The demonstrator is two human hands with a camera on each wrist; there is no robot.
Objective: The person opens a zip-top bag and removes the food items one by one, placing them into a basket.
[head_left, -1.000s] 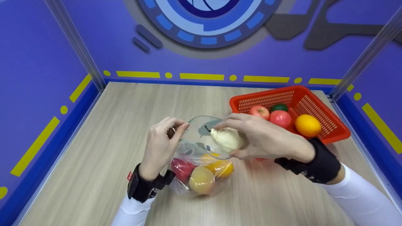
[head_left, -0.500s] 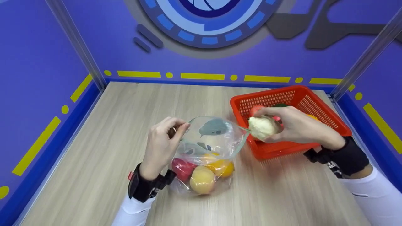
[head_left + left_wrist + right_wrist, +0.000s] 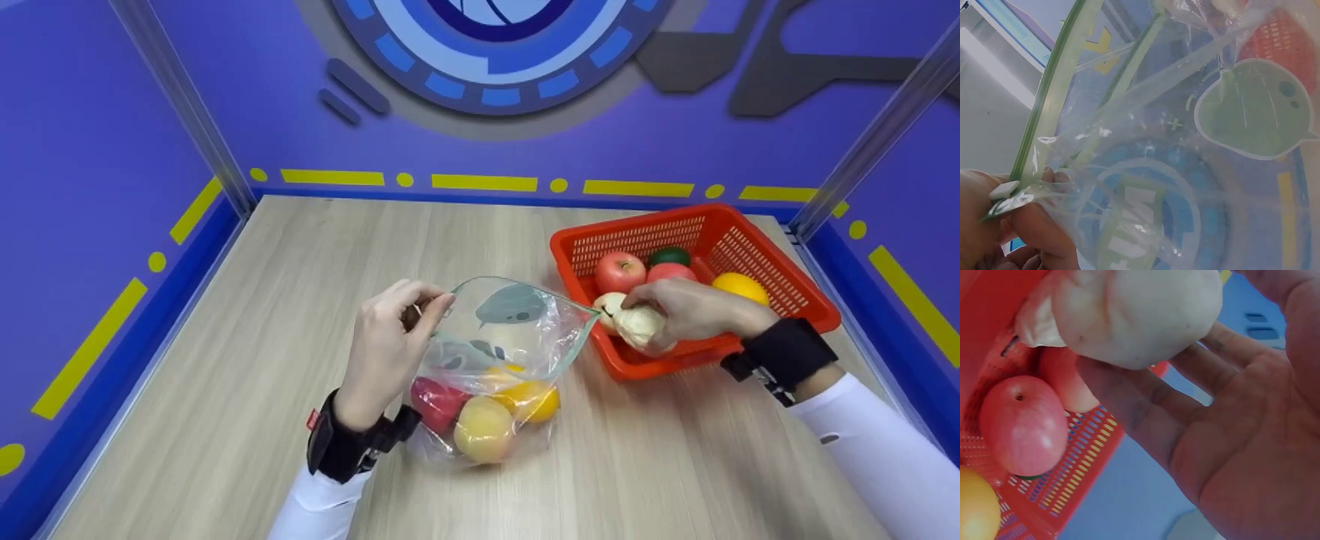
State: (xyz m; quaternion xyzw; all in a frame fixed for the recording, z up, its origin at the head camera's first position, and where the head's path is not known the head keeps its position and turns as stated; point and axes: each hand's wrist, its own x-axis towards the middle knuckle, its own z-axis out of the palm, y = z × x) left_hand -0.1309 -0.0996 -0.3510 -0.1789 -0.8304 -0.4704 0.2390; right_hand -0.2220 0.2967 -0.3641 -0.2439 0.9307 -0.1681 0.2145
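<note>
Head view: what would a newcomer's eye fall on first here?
Probably the red basket on the right of the table, with a pink-red apple among the fruit inside. Next, the clear bag near the centre, its mouth's edge pinched by the left hand, with a red fruit and a pale yellow fruit showing through. The right hand holds a pale, lumpy thing at the basket's near left side.

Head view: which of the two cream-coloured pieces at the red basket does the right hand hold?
The right cream piece, nearer the camera: the right hand grips it, while the left cream piece sits outside that grip.
</note>
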